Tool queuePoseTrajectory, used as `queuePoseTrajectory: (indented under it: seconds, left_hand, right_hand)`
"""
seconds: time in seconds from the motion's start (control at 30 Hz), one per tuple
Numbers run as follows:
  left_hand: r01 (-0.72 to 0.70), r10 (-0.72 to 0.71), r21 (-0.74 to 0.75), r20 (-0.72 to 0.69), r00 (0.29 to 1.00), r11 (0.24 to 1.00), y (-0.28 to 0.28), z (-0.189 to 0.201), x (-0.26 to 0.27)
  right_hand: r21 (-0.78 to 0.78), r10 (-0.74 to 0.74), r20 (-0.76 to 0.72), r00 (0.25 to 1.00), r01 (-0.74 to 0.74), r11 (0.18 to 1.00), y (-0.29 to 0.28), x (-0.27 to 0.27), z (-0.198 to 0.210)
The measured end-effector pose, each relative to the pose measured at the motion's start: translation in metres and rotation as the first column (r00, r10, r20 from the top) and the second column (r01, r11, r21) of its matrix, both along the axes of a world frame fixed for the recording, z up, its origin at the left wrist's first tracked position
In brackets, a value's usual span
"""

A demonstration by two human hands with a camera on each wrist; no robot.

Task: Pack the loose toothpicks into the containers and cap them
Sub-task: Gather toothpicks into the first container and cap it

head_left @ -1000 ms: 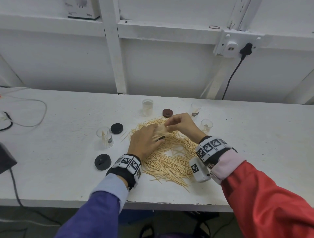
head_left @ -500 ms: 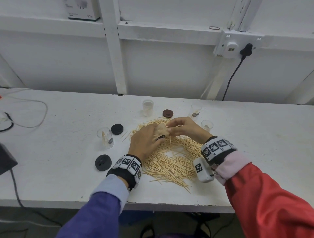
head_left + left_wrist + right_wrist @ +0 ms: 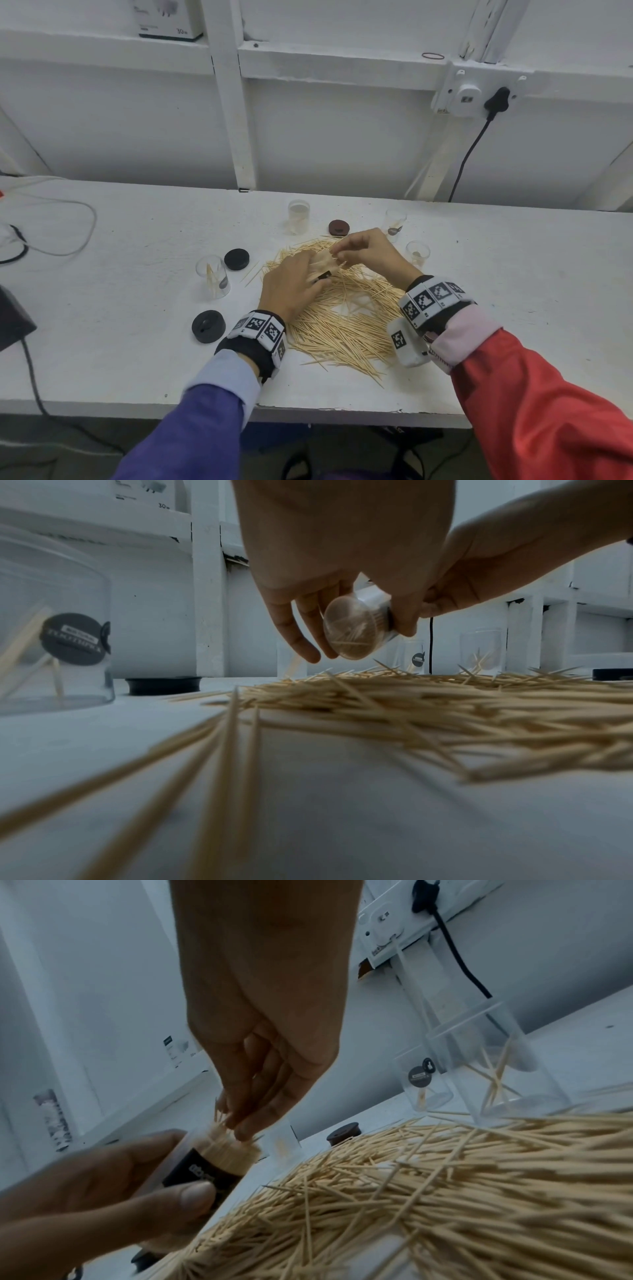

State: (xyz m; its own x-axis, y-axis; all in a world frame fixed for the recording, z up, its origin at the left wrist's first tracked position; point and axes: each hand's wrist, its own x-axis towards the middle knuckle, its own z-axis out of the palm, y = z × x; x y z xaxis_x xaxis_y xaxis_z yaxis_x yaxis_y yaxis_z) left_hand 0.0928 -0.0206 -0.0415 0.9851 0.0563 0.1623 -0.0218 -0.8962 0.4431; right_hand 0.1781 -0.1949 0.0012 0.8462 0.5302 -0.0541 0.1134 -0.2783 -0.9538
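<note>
Sprawling beneath my fingers, the toothpick pile [image 3: 346,322] covers the table [image 3: 137,308]. My left hand [image 3: 291,284] grips the tilted container [image 3: 212,1161]; my right hand's [image 3: 370,253] fingers pinch toothpicks at its mouth.

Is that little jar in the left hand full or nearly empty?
Nearly full. The jar, tilted in the left hand, is packed with toothpicks to its uncapped mouth, where the right hand touches their tips.

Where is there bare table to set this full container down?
Bare table lies left of the two black caps and the near-empty container, and more lies right of the toothpick pile. It is crowded round the pile, where hands, caps and containers stand close.
</note>
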Motion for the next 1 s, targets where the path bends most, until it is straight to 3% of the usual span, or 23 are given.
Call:
queuePoseTrajectory:
  seconds: [0.17,0.33,0.47,1.0]
  left_hand:
    - [-0.002,0.002,0.011,-0.015,1.0,1.0,-0.001,0.002,0.0]
    - [0.013,-0.014,-0.024,-0.001,1.0,1.0,-0.001,0.002,-0.001]
    - [0.014,-0.013,-0.016,0.055,0.998,1.0,0.001,-0.002,-0.001]
    - [0.025,-0.027,0.032,0.055,0.998,0.999,0.003,-0.007,0.001]
  right_hand:
    - [-0.022,-0.077,0.038,0.996,0.078,0.997,-0.001,-0.002,0.0]
    - [-0.109,0.105,-0.088,0.991,-0.114,0.987,0.0,-0.009,0.001]
    - [-0.235,-0.03,0.146,0.989,0.064,0.97,0.0,-0.005,-0.003]
    - [-0.231,0.036,-0.012,0.999,-0.038,0.972,-0.009,-0.004,-0.009]
